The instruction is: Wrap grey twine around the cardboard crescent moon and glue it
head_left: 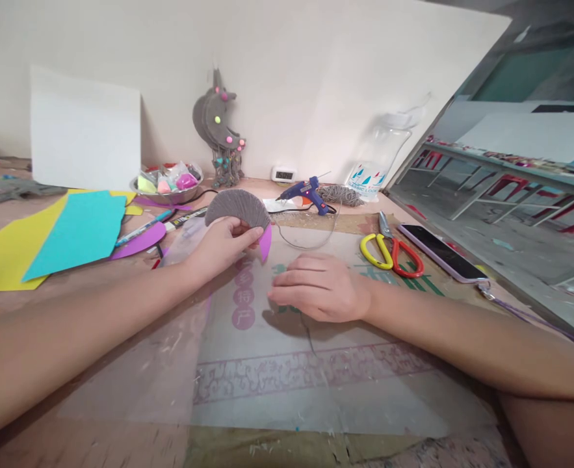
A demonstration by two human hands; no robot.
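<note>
My left hand [225, 244] is closed around a crescent shape [238, 207] wrapped in grey yarn, pinched between thumb and fingers. Its lower right tip is bare purple [265, 244]. To the right, my right hand [316, 286] hangs just over the plastic-covered work surface [277, 396], fingers bent and pressed together; their tips are hidden, so whatever they hold cannot be made out. A thin strand of grey yarn [306, 248] loops between the crescent and a grey yarn bundle [342, 194] at the back.
Behind lie a blue glue gun [309, 194], small clock [283, 174], glass bottle [377, 159] and metal bowl [167, 185]. A finished-looking grey moon ornament [218, 123] leans on the wall. Scissors [389, 250] and a phone [443, 252] lie right; cyan [79, 227] and yellow sheets [8, 253] left.
</note>
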